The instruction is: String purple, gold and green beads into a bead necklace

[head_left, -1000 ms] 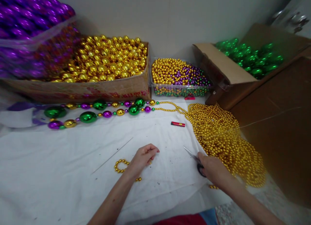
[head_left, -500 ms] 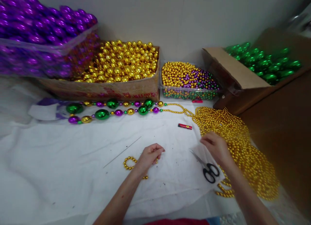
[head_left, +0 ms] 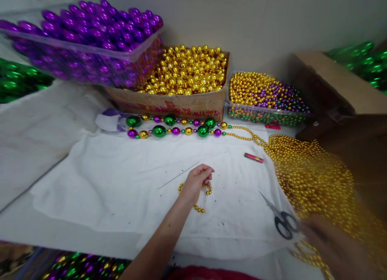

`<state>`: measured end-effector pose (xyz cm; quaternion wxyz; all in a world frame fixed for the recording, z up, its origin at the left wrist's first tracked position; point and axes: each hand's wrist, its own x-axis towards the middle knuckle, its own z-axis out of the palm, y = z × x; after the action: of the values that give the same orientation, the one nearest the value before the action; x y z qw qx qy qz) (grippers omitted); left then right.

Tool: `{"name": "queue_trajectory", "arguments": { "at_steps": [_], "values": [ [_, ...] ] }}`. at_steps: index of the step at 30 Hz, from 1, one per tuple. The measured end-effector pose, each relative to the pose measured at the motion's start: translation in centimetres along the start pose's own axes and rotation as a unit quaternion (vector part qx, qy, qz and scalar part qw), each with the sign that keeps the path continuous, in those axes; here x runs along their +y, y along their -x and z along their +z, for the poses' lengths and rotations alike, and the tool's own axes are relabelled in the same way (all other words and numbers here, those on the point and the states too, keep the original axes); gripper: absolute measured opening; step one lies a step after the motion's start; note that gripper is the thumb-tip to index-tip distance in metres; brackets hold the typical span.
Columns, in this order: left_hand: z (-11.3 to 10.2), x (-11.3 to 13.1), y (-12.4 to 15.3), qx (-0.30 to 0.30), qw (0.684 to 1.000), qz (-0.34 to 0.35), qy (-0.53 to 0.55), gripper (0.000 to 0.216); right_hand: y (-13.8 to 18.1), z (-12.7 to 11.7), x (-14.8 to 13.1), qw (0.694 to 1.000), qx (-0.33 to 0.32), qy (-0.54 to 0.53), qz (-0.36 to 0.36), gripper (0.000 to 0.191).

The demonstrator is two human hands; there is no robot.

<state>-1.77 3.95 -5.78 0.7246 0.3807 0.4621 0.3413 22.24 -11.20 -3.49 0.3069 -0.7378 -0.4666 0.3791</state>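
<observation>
My left hand (head_left: 197, 180) rests on the white cloth (head_left: 121, 183) with its fingers curled, pinching a short strand of gold beads (head_left: 199, 208) that loops under it. My right hand (head_left: 335, 247) is a blur at the lower right, over the edge of a big heap of gold bead strings (head_left: 314, 179); its fingers cannot be made out. Black-handled scissors (head_left: 279, 217) lie on the cloth just left of that hand. A thin long needle (head_left: 178, 176) lies on the cloth beside my left hand.
A finished green, purple and gold necklace (head_left: 175, 126) lies along the back. Behind it stand a cardboard box of gold balls (head_left: 187, 74), a tub of purple balls (head_left: 87, 34), a tray of small mixed beads (head_left: 266, 96) and a box of green balls (head_left: 363, 66). A red lighter (head_left: 253, 157) lies nearby.
My right hand let go of the scissors, went to the gold heap, then dropped to the lower right. The view swung left. My left hand kept its hold on the strand.
</observation>
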Motion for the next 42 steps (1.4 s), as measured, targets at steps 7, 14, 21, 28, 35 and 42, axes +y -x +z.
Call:
{"name": "queue_trajectory", "arguments": {
  "at_steps": [7, 14, 21, 28, 35, 42],
  "values": [
    [-0.8, -0.4, 1.2, 0.020, 1.000, 0.002, 0.011, 0.024, -9.9, 9.3, -5.2, 0.965, -0.045, 0.103, -0.238, 0.018],
    [-1.3, 0.1, 1.1, 0.008, 1.000, 0.003, 0.013, 0.023, -12.3, 10.7, -5.6, 0.956, -0.078, 0.097, -0.265, 0.019],
    [0.9, 0.8, 1.0, 0.008, 1.000, 0.020, 0.020, 0.024, -9.0, 9.5, -5.9, 0.978, -0.010, -0.156, -0.141, 0.013],
    [4.5, -0.3, 0.8, -0.034, 0.997, -0.028, 0.059, 0.023, -5.8, 10.4, -5.8, 0.925, 0.078, -0.373, -0.009, 0.019],
    [5.1, -0.9, 1.4, -0.066, 0.997, -0.024, 0.022, 0.020, -5.1, 9.7, -5.7, 0.877, 0.096, -0.466, 0.069, 0.025],
    [5.0, -1.0, 1.6, -0.095, 0.993, 0.028, -0.059, 0.017, -4.5, 8.8, -5.6, 0.858, 0.065, -0.498, 0.108, 0.025]
  ]
}}
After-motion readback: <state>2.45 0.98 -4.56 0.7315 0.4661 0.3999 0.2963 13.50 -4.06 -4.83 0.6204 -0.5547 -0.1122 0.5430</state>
